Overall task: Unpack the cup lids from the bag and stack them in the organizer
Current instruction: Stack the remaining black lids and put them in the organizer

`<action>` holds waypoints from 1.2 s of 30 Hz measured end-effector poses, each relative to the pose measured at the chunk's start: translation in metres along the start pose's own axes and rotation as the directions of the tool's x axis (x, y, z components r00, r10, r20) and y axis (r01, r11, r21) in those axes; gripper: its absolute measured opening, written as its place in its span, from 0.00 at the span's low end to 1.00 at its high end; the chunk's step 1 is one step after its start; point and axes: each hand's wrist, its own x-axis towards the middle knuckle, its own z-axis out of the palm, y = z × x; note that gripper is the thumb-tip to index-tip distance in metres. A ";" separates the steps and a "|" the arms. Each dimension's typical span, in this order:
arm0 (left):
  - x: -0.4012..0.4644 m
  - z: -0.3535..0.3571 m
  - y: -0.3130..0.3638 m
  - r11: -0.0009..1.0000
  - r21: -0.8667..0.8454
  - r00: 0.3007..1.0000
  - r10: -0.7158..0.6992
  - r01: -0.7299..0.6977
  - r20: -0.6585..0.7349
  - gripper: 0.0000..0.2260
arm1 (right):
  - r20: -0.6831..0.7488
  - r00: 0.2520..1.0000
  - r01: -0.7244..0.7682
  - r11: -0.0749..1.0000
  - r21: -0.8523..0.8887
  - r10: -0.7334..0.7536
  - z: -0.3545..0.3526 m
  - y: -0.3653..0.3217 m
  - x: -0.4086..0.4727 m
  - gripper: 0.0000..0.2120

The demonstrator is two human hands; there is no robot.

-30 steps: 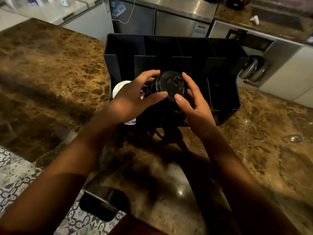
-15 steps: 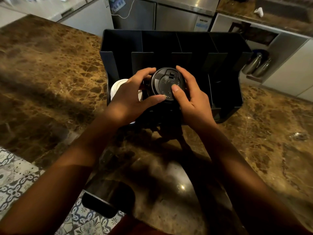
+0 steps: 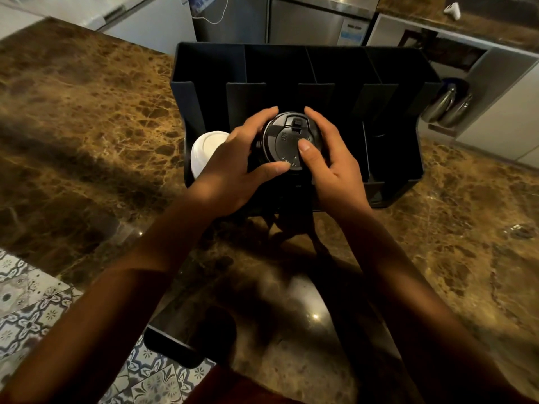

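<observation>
Your right hand (image 3: 335,167) slid its thumb onto the black lids (image 3: 288,141); your left hand (image 3: 233,167) stayed gripping them above the organizer (image 3: 210,71).

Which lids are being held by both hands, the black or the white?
The black lids, gripped by the left hand and right hand; the white lids sit untouched, left.

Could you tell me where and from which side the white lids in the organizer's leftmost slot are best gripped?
Probably by the round rim, from above and the left. The white lids stand in the organizer with the top exposed, while the left hand, holding the black lid with the right hand, covers their right side.
</observation>
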 end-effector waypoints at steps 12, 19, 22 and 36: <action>-0.007 0.004 0.013 0.995 0.089 0.999 -0.040 0.043 -0.028 0.36 | -0.077 0.997 -0.021 0.997 -0.077 0.015 0.010 0.002 0.003 0.22; -0.008 0.006 0.018 0.983 0.174 0.996 -0.045 0.057 -0.073 0.36 | -0.118 0.992 -0.061 0.994 -0.090 0.051 0.015 0.002 0.003 0.22; -0.010 0.009 0.018 0.982 0.181 0.996 -0.034 0.048 -0.081 0.35 | -0.121 0.990 -0.077 0.994 -0.080 0.067 0.017 0.003 0.004 0.22; 0.001 0.018 0.019 0.647 0.754 0.993 -0.084 0.116 -0.080 0.31 | -0.016 0.995 0.079 0.865 -0.496 -0.100 0.032 0.025 0.006 0.22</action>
